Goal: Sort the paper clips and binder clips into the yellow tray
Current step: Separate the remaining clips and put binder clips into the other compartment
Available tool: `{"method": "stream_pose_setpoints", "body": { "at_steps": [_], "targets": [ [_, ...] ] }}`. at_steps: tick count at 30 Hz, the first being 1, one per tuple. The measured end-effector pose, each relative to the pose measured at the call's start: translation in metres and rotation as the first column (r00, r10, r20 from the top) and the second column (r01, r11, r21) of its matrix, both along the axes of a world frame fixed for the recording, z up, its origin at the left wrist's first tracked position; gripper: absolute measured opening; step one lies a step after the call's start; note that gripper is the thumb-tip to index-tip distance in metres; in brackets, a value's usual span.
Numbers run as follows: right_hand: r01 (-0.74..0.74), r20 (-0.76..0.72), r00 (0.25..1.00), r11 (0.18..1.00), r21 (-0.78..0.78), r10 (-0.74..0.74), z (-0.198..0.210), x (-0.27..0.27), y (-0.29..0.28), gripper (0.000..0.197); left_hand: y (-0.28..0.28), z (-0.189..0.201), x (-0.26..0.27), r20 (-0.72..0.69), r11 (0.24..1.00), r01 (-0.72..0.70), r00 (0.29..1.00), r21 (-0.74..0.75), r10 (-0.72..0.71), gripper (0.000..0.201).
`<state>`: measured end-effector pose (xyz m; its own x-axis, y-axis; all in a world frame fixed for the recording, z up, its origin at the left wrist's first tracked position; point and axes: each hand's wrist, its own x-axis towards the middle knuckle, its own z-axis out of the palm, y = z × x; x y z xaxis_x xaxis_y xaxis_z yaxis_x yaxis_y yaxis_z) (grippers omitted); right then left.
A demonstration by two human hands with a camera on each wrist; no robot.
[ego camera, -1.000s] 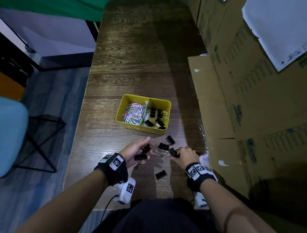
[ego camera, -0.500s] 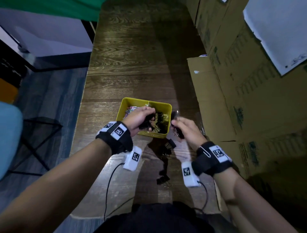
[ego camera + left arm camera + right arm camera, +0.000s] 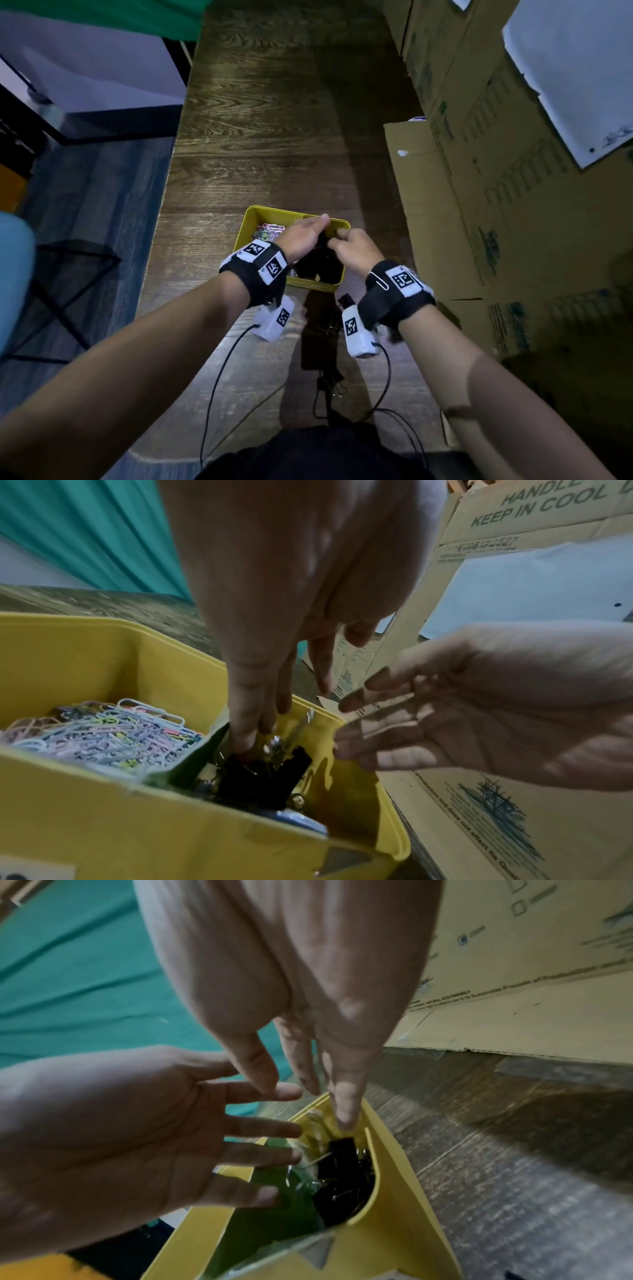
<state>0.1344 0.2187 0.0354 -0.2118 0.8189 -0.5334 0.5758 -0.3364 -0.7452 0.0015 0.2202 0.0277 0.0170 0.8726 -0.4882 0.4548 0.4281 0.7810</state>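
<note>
The yellow tray (image 3: 251,219) stands mid-table with pastel paper clips (image 3: 269,229) in its left compartment and black binder clips (image 3: 260,775) in its right one. My left hand (image 3: 315,226) and right hand (image 3: 342,240) hover together over the right compartment. In the left wrist view the left hand's straight fingers (image 3: 246,723) point down onto the binder clip pile. In the right wrist view my right hand (image 3: 308,1096) has straight, spread fingers above a black clip (image 3: 342,1146) and holds nothing. A few binder clips (image 3: 330,383) lie on the table near my body.
Cardboard boxes (image 3: 496,205) wall off the table's right side, close to the tray. The table's left edge (image 3: 161,219) drops to the floor, with a blue chair (image 3: 13,274) beyond it. Black cables (image 3: 219,377) trail from my wrists. A paper clip (image 3: 380,279) clings to the right wristband.
Both hands carried binder clips from the table's near edge to the tray's right compartment. Their fingers have now straightened and the clips are out of their grip.
</note>
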Motion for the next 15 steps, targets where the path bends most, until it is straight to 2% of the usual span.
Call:
{"method": "stream_pose_setpoints", "body": {
  "at_steps": [2, 4, 7, 9, 10, 12, 15],
  "targets": [
    [0.105, -0.094, 0.990, 0.993, 0.044, -0.101, 0.000, 0.007, -0.002, 0.020, -0.005, 0.000, 0.000, -0.038, 0.998, 0.014, 0.999, 0.065, -0.012, 0.043],
    [0.225, -0.143, 0.968, 0.968, 0.114, -0.208, -0.002, 0.019, -0.005, 0.023, -0.016, 0.002, 0.000, -0.095, 0.981, 0.030, 0.995, 0.192, -0.012, 0.032],
    [0.200, 0.044, 0.975, 0.947, 0.253, -0.217, -0.009, 0.044, -0.016, 0.018, -0.045, 0.003, 0.003, -0.243, 0.887, 0.208, 0.963, 0.413, -0.113, 0.016],
    [0.111, 0.193, 0.965, 0.945, 0.307, -0.176, -0.023, 0.059, -0.026, 0.016, -0.069, -0.002, 0.006, -0.311, 0.799, 0.431, 0.895, 0.420, -0.320, 0.014],
    [0.017, 0.278, 0.955, 0.953, 0.302, -0.105, -0.031, 0.064, -0.031, 0.016, -0.080, -0.006, 0.009, -0.328, 0.754, 0.543, 0.836, 0.371, -0.441, 0.014],
    [-0.239, 0.461, 0.879, 0.950, 0.199, 0.124, -0.045, 0.067, -0.044, 0.026, -0.101, -0.014, 0.016, -0.352, 0.626, 0.745, 0.663, 0.229, -0.661, 0.018],
    [-0.453, 0.530, 0.768, 0.890, 0.054, 0.359, -0.061, 0.061, -0.063, 0.062, -0.124, -0.031, 0.026, -0.374, 0.390, 0.920, 0.370, 0.023, -0.850, 0.035]
  ]
}}
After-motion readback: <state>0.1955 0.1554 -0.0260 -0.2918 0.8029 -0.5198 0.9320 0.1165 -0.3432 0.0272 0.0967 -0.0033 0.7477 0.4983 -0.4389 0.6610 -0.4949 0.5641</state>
